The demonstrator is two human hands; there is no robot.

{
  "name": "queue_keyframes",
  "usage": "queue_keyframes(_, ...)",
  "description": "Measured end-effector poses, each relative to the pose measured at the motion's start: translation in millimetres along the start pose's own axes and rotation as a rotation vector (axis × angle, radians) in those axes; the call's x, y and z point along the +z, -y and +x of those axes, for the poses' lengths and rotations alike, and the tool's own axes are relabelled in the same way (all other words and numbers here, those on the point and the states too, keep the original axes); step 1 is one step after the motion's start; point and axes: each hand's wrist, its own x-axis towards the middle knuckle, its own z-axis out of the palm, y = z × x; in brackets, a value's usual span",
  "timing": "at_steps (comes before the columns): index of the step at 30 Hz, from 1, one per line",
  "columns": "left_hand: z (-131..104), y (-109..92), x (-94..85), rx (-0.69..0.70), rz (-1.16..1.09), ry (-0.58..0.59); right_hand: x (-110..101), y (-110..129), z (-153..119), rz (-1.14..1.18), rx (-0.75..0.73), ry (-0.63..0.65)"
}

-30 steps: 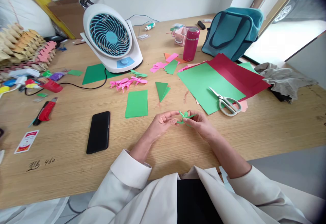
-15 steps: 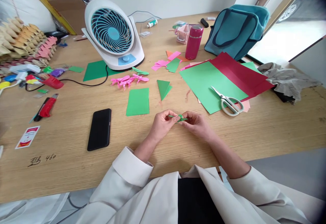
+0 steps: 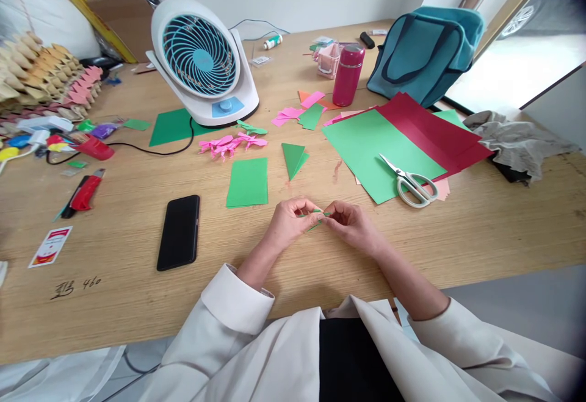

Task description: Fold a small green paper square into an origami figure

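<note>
Between my hands is a small folded piece of green paper [image 3: 314, 227], mostly hidden by the fingers. My left hand [image 3: 293, 222] pinches it from the left side. The fingertips of my right hand [image 3: 350, 224] are closed on its right end, close to the left fingertips. Just beyond the hands lie a folded green paper triangle [image 3: 294, 159] and a stack of green paper rectangles [image 3: 248, 182]. Further back sits a cluster of pink folded paper figures [image 3: 232, 144], with a green folded figure [image 3: 251, 127] beside it.
Scissors [image 3: 409, 182] rest on large green sheets [image 3: 379, 152] and red sheets [image 3: 430, 133] at the right. A black phone [image 3: 178, 232] lies left of my hands. Behind stand a fan [image 3: 204, 63], a magenta bottle [image 3: 348, 75] and a teal bag [image 3: 425, 54].
The green paper has turned in my fingers, and a thin part now points down toward me. My left and right fingertips have come closer together.
</note>
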Motion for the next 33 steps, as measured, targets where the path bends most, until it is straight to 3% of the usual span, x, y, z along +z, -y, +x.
queue_keyframes(7,-2,-7,-1.2,0.010,0.023,0.043,0,5,-1,0.022,0.027,0.009)
queue_keyframes(16,-1,-5,5.5,-0.021,-0.195,0.073,1,9,-1,0.110,0.041,-0.002)
queue_keyframes(25,-1,-2,2.8,-0.271,-0.511,0.141,3,20,-2,0.306,0.006,-0.058)
queue_keyframes(33,-2,1,5.8,-0.321,-0.531,0.202,3,23,-2,0.356,-0.025,-0.040)
